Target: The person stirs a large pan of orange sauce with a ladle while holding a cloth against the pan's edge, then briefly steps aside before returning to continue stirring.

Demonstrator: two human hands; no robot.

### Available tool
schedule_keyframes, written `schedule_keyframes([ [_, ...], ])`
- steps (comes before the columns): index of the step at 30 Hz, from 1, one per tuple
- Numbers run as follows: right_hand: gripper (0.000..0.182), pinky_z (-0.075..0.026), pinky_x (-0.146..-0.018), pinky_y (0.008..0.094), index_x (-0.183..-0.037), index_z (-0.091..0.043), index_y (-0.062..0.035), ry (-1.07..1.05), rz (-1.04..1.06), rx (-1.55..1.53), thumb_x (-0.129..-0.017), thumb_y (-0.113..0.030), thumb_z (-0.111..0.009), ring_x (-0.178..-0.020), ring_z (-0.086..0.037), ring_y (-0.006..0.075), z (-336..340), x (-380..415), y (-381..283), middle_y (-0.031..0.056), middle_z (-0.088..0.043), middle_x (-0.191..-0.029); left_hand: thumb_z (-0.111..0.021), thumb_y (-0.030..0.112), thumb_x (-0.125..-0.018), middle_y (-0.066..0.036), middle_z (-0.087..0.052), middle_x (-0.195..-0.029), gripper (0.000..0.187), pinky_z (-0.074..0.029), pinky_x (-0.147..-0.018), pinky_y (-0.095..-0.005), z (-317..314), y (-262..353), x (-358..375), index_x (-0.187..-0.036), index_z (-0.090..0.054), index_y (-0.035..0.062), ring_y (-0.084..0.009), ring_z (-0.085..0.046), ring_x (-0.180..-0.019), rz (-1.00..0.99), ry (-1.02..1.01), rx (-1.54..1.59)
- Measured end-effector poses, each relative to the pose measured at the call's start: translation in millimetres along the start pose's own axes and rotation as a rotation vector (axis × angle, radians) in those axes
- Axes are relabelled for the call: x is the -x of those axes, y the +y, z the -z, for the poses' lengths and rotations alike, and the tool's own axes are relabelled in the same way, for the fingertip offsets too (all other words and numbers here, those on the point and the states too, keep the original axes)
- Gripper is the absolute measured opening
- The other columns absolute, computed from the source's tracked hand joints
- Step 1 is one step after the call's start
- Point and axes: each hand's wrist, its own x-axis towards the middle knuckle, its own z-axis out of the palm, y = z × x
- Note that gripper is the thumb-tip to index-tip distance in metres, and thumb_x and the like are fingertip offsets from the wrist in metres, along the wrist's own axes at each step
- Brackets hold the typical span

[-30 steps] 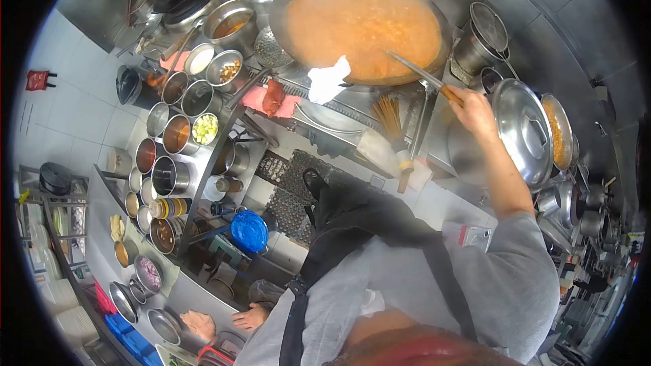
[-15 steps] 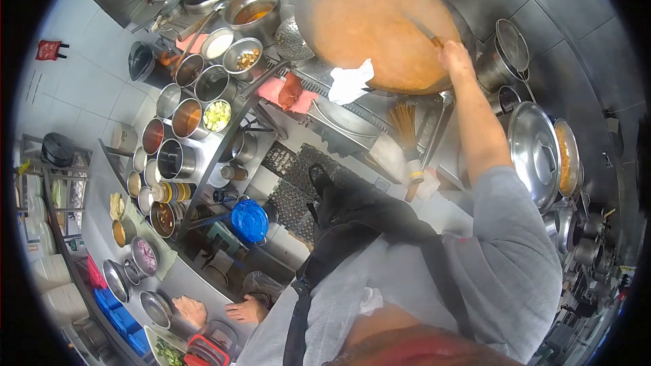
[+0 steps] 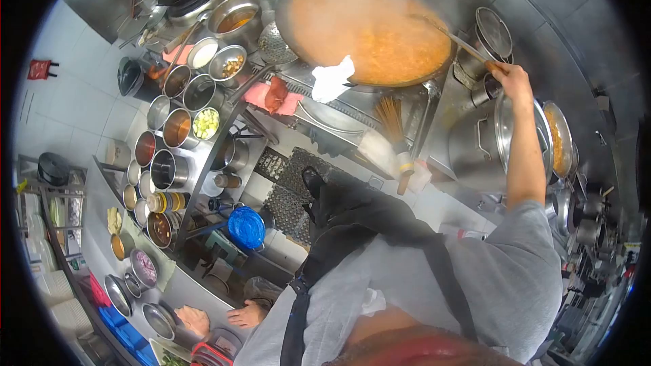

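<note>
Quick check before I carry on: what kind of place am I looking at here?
Most likely a restaurant kitchen. A huge steaming wok of orange sauce is stirred with a ladle held in the right hand, beside a rack of steel seasoning pots.

We find our right hand [image 3: 513, 81] raised at the right rim of the wok [image 3: 366, 27], gripping the ladle handle [image 3: 461, 44]. Directly below the hand a lidded steel pot [image 3: 505, 142] blocks any downward path; just right of it stands a pan of orange food [image 3: 559, 139]. Above the hand, a strainer [image 3: 493, 30] crowds the wok's edge. Open room lies left of the hand, over the wok surface, where only steam rises. Further left, a white cloth [image 3: 332, 78] and a bamboo brush [image 3: 393, 129] occupy the stove front.
</note>
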Motion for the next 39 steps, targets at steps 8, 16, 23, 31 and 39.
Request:
schedule_keyframes([
  [8,0.041,-0.052,-0.086,0.0346,-0.118,-0.071,-0.0096,0.045,0.08,-0.043,-0.077,-0.011,-0.074,-0.096,-0.072,0.0273,50.2,86.0,5.2,0.019,-0.072,-0.103,-0.074,0.047,-0.066,-0.015,-0.041,-0.151,0.098,-0.035,-0.103,-0.049,-58.7,-4.1,-14.9,-0.15,-0.036,0.0133,-0.0286,-0.041,-0.138,0.002,0.194,0.041],
  [16,0.036,-0.053,-0.082,0.039,-0.114,-0.072,-0.0126,-0.062,0.204,-0.141,-0.079,-0.016,-0.076,-0.088,-0.07,0.0339,5.9,116.3,-35.9,0.0186,-0.071,-0.1,-0.073,0.047,-0.066,-0.013,-0.043,-0.149,0.095,-0.039,-0.101,-0.0446,-57.9,-2.0,-9.4,-0.148,-0.038,0.0137,-0.0273,-0.043,-0.136,0.017,0.251,0.048],
  [23,0.037,-0.052,-0.086,0.0429,-0.119,-0.069,-0.0119,-0.116,0.246,-0.211,-0.082,-0.018,-0.071,-0.098,-0.066,0.0383,-71.9,90.0,-89.6,0.019,-0.069,-0.105,-0.072,0.048,-0.069,-0.013,-0.044,-0.147,0.092,-0.04,-0.101,-0.0441,-12.2,-0.4,-0.6,-0.148,-0.039,0.0125,-0.0273,-0.044,-0.135,0.03,0.057,-0.039],
  [31,0.033,-0.05,-0.089,0.0495,-0.122,-0.065,-0.0131,-0.098,0.216,-0.109,-0.089,-0.018,-0.062,-0.103,-0.063,0.041,-138.7,19.9,-144.6,0.0229,-0.067,-0.105,-0.071,0.048,-0.073,-0.014,-0.041,-0.15,0.093,-0.038,-0.106,-0.0447,0.8,3.2,0.6,-0.15,-0.035,0.0108,-0.0277,-0.04,-0.138,0.039,-0.009,-0.051],
  [39,0.036,-0.048,-0.096,0.0478,-0.128,-0.063,-0.0181,-0.084,0.087,-0.082,-0.092,-0.022,-0.06,-0.111,-0.061,0.0393,-150.7,-53.4,-149.6,0.0206,-0.066,-0.115,-0.07,0.048,-0.076,-0.014,-0.04,-0.151,0.091,-0.036,-0.108,-0.0453,13.4,1.9,1.9,-0.151,-0.034,0.0092,-0.0284,-0.039,-0.139,0.012,-0.069,-0.062],
])
